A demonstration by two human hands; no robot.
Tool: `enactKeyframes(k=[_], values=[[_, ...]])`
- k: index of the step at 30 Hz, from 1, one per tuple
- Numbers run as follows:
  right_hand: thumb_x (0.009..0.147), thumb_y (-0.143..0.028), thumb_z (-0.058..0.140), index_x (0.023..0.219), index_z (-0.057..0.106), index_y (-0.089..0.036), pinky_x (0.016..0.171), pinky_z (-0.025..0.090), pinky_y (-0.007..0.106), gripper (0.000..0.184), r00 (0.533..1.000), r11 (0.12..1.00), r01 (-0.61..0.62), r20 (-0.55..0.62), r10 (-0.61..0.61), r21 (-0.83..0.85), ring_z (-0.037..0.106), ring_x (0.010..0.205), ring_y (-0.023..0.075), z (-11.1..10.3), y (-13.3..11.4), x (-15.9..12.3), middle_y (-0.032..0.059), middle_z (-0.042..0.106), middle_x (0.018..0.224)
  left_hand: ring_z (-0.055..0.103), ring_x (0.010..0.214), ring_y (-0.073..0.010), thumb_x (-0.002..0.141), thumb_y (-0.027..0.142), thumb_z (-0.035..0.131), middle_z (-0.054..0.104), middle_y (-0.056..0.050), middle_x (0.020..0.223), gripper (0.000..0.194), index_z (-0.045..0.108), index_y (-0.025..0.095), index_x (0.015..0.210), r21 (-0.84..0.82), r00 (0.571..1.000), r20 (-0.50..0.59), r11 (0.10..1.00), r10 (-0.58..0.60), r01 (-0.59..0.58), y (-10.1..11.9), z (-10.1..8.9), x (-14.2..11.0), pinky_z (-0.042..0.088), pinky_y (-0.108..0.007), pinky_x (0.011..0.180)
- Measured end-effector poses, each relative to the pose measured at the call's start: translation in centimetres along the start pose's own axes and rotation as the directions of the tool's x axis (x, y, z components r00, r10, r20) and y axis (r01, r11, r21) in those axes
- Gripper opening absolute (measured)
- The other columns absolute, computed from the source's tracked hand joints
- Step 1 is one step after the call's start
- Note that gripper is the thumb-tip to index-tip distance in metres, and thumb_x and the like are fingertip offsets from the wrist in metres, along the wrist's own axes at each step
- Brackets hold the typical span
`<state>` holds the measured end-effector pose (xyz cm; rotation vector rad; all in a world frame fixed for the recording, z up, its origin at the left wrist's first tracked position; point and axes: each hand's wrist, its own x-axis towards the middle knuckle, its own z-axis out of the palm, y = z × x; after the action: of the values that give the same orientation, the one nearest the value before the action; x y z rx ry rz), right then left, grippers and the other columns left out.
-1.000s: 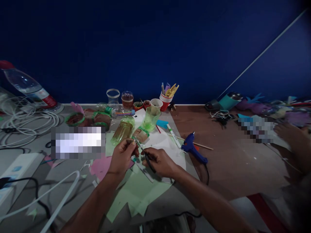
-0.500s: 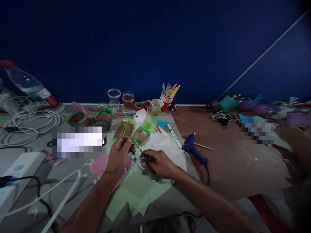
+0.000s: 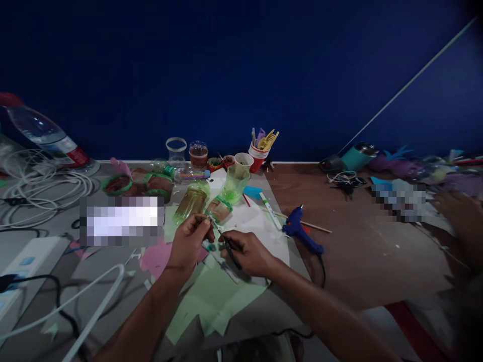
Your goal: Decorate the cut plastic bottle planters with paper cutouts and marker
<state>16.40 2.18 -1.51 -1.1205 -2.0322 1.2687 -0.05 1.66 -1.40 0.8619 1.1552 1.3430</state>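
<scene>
My right hand (image 3: 252,255) is closed around the dark handles of a pair of scissors (image 3: 231,255), whose slim blades point up and left. Close to the blade tips, my left hand (image 3: 191,241) pinches thumb against fingers; a small piece held there is too tiny to make out. Below both hands lie green paper sheets (image 3: 215,296) and a pink paper piece (image 3: 156,257). Just beyond the fingertips sits a clear bottle piece with green edging (image 3: 219,208), beside a greenish cut bottle (image 3: 192,201) and a green-tinted clear cup (image 3: 236,183).
A blue glue gun (image 3: 302,230) and a white marker (image 3: 269,208) lie to the right. Red cups (image 3: 258,157) with tools stand at the back. White cables (image 3: 45,186) and a power strip (image 3: 30,276) fill the left. Another person's hand (image 3: 458,211) is at far right.
My left hand has shifted slightly right, and its thumb and fingertips are nearer the scissor blades. My right hand has hardly moved.
</scene>
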Motion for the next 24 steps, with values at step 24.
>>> enactKeyframes(k=[24], values=[[0.07, -0.028, 0.063, 0.09, 0.062, -0.016, 0.051, 0.028, 0.02, 0.023, 0.998, 0.995, -0.048, 0.035, 0.046, 0.084, 0.036, 0.055, 0.0088, -0.46, 0.13, -0.13, -0.0051, 0.043, 0.06, 0.047, 0.048, -0.0082, 0.074, 0.021, 0.06, 0.053, 0.005, 0.05, 0.01, 0.054, 0.017, 0.066, 0.093, 0.999, -0.021, 0.995, 0.028, -0.026, 0.94, -0.19, 0.3, 0.035, -0.021, 0.051]])
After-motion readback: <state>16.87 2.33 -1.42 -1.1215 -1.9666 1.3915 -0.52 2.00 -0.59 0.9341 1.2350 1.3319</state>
